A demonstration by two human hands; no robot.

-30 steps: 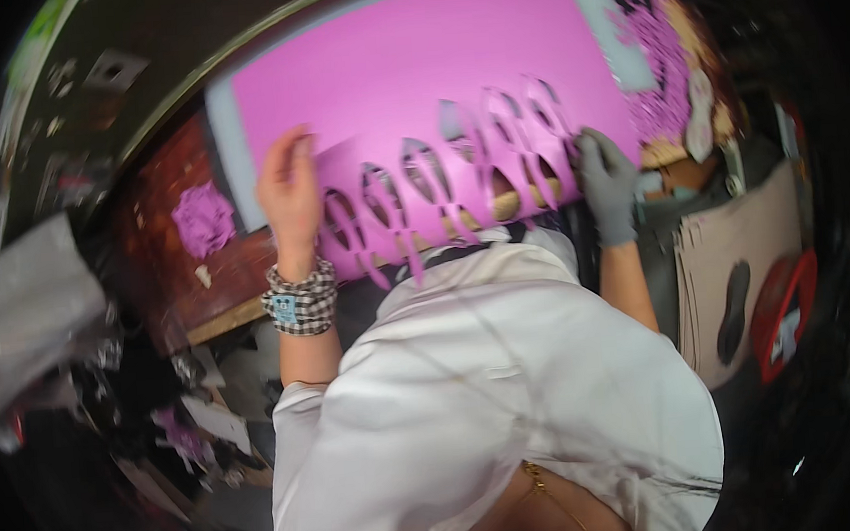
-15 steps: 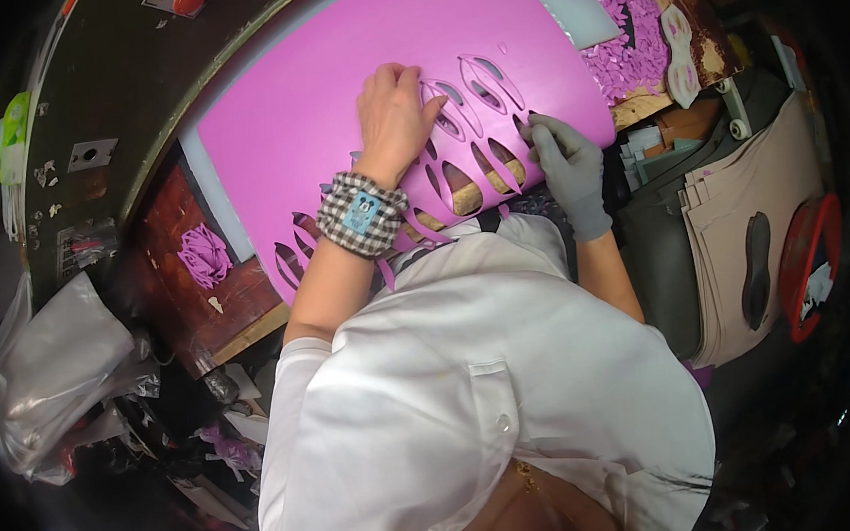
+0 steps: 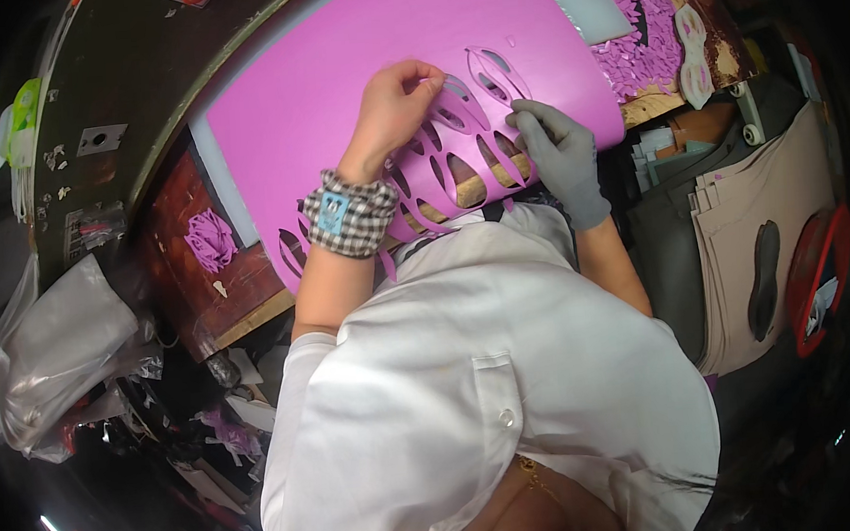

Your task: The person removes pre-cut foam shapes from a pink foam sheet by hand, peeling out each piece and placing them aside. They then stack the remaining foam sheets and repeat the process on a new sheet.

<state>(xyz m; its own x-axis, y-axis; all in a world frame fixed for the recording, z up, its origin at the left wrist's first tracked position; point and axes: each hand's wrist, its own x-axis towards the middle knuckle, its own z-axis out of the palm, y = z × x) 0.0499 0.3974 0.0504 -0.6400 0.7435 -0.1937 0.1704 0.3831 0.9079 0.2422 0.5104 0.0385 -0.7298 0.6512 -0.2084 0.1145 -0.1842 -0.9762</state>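
Observation:
A large pink sheet [image 3: 326, 87] lies across the work surface, its near part full of slim leaf-shaped holes and narrow strips. My bare left hand [image 3: 394, 110], with a checked scrunchie [image 3: 349, 215] at the wrist, is closed in a pinch at the upper end of a thin looped pink cut-out [image 3: 474, 110]. In a grey glove, my right hand [image 3: 566, 159] is closed, thumb and finger pinched at the lower end of a second looped pink cut-out [image 3: 482, 65]. Exactly what lies between those gloved fingertips is partly hidden. The sheet's near edge hangs down toward my lap.
Small pink scraps [image 3: 638, 48] are heaped at the far right, beside a white patterned piece [image 3: 693, 54]. A bundle of pink strips [image 3: 211, 242] lies on the red-brown board at left. Beige sheets [image 3: 735, 237] stand at right; a clear plastic bag [image 3: 69, 331] hangs at left.
My left hand has lifted from lying on the sheet into a pinch at one cut-out's upper end. My right fingertips have shifted slightly up and left to the neighbouring cut-out.

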